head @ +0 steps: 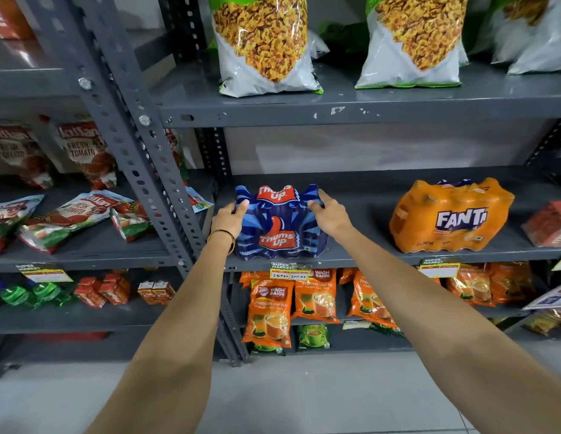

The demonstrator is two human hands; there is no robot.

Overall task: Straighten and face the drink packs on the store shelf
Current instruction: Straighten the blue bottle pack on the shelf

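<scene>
A blue shrink-wrapped Thums Up drink pack (pixel 279 225) stands at the left end of the middle grey shelf (pixel 360 255), its logo facing me. My left hand (pixel 229 219) grips its left side and my right hand (pixel 327 213) grips its upper right side. An orange Fanta drink pack (pixel 450 216) sits further right on the same shelf, turned slightly, untouched.
A perforated grey upright (pixel 154 170) stands just left of the blue pack. Snack bags (pixel 263 45) fill the shelf above; orange tea packets (pixel 270 308) sit below. Tomato sauce pouches (pixel 78 211) lie on the left rack. A red pack (pixel 548 223) is at the far right.
</scene>
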